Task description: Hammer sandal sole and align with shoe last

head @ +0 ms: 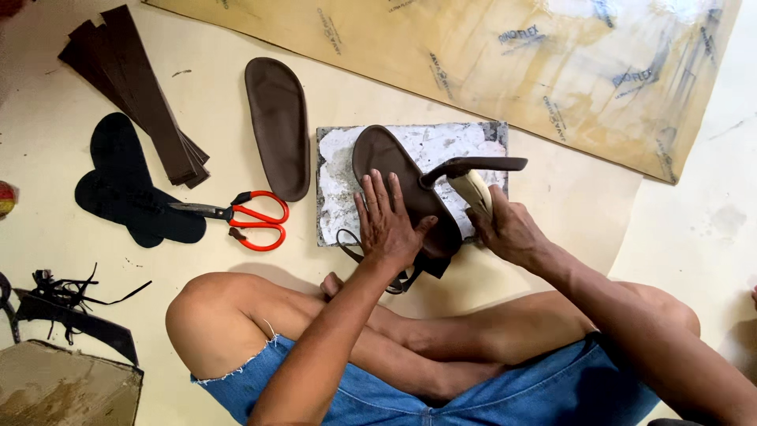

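Orange-handled scissors (251, 218), brown strips (134, 87).

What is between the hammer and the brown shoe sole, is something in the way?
Nothing visible is. The left hand lies flat on the near half of the brown sole, which rests on the stone slab. The right hand holds the hammer, its head over the sole's bare middle, beside the left hand's fingers.

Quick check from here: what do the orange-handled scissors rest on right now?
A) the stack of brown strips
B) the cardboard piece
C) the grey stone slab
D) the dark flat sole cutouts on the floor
D: the scissors lie with their blades across the dark sole cutouts, left of the stone slab.
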